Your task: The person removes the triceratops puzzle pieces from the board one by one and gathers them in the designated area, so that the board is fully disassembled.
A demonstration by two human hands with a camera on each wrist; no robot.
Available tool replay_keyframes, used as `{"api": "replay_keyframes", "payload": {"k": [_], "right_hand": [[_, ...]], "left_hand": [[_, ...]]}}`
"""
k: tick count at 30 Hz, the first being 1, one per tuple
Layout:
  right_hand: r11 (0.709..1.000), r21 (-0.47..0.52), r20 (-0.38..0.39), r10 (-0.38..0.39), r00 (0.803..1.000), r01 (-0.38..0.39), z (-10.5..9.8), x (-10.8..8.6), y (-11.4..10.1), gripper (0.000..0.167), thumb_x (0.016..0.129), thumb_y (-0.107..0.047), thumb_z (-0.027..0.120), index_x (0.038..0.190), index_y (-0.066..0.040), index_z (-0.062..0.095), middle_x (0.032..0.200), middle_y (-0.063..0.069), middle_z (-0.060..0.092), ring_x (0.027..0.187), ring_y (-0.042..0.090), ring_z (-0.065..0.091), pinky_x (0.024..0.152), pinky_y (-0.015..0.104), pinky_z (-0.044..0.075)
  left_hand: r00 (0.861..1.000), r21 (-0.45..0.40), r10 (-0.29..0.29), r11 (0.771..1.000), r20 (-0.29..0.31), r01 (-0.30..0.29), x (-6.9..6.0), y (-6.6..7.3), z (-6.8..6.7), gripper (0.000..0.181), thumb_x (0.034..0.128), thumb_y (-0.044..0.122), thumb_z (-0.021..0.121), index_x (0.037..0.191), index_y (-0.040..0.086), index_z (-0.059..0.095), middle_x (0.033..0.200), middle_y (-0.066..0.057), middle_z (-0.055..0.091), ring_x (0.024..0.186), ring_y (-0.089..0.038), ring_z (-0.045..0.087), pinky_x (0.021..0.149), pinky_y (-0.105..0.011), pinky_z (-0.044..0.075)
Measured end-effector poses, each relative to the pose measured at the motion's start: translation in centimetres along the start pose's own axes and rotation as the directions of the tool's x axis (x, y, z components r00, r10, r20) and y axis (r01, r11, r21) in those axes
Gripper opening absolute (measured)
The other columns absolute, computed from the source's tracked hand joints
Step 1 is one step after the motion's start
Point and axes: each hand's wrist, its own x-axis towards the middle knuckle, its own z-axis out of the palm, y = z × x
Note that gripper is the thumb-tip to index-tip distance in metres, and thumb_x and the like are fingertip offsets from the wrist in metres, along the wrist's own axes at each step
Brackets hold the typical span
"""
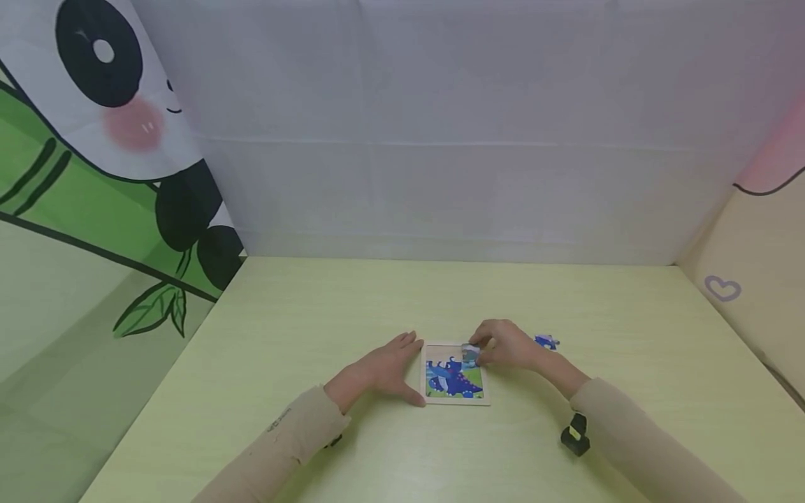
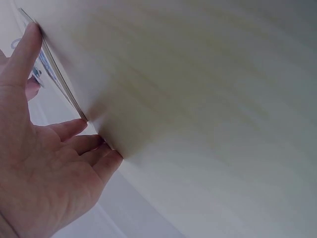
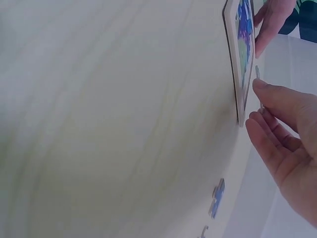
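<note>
Piece risk: your puzzle piece (image 1: 469, 354) could catch on a neighbour or the rim if it goes down turned or tilted; your own fingertips probably hide the fit.
Frame risk: a hard push at that corner could skid the wooden frame (image 1: 455, 402) or pop set pieces up, if your left hand (image 1: 390, 367) braces too lightly.
Sleeve risk: the loose piece (image 1: 546, 341) lies just beside your right forearm, so a careless sweep could knock it.
Piece vs right hand: between thumb and fingers of your right hand (image 1: 508, 344), over the frame's upper right part, seemingly just above it (contact: can't tell).
Right hand: pinching that piece.
Left hand: fingers spread, thumb and index touching the frame's left side, other fingertips on the table (image 1: 251, 363).
Dinosaur picture: fills the lower part; bare wood shows at upper left.
</note>
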Motion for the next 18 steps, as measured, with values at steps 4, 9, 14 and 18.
{"api": "replay_keyframes", "payload": {"k": [4,9,14,18], "right_hand": [[1.000,-0.026,-0.027,-0.015,1.000,0.014,-0.9,-0.7,0.5,0.026,0.073,-0.006,0.073,0.098,0.000,0.068,0.092,0.004,0.063,0.085,0.019,0.058,0.070,0.028,0.054],[1.000,-0.024,-0.047,-0.015,0.999,0.013,-2.5,-2.0,1.7,0.025,0.074,-0.007,0.073,0.097,0.000,0.068,0.093,0.005,0.063,0.086,0.022,0.058,0.072,0.034,0.054],[1.000,-0.021,-0.065,-0.014,0.998,0.012,-4.3,-3.6,3.1,0.025,0.074,-0.004,0.072,0.097,0.003,0.067,0.093,0.008,0.062,0.087,0.027,0.058,0.070,0.032,0.055],[0.999,-0.049,-0.090,0.008,0.996,-0.012,-5.5,-5.0,4.2,0.025,0.074,-0.004,0.072,0.097,0.005,0.066,0.093,0.009,0.062,0.086,0.028,0.058,0.068,0.030,0.055]], "left_hand": [[1.000,-0.004,0.005,1.000,-0.003,-0.005,0.0,0.0,0.0,0.108,0.0631,0.057,0.073,0.144,0.009,0.022,0.151,-0.010,0.014,0.138,-0.025,0.010,0.110,-0.041,0.020],[1.000,-0.009,0.005,1.000,-0.002,-0.005,0.0,0.0,-0.1,0.108,0.0629,0.057,0.073,0.145,0.009,0.022,0.151,-0.010,0.014,0.138,-0.025,0.010,0.110,-0.041,0.020],[1.000,-0.013,0.004,1.000,0.002,-0.004,0.0,0.0,-0.1,0.108,0.0632,0.057,0.073,0.145,0.009,0.022,0.151,-0.010,0.013,0.138,-0.025,0.009,0.110,-0.041,0.020],[1.000,-0.011,0.004,1.000,0.000,-0.004,0.0,-0.1,-0.1,0.108,0.0633,0.058,0.073,0.144,0.009,0.022,0.151,-0.010,0.013,0.138,-0.025,0.010,0.110,-0.041,0.020]]}}
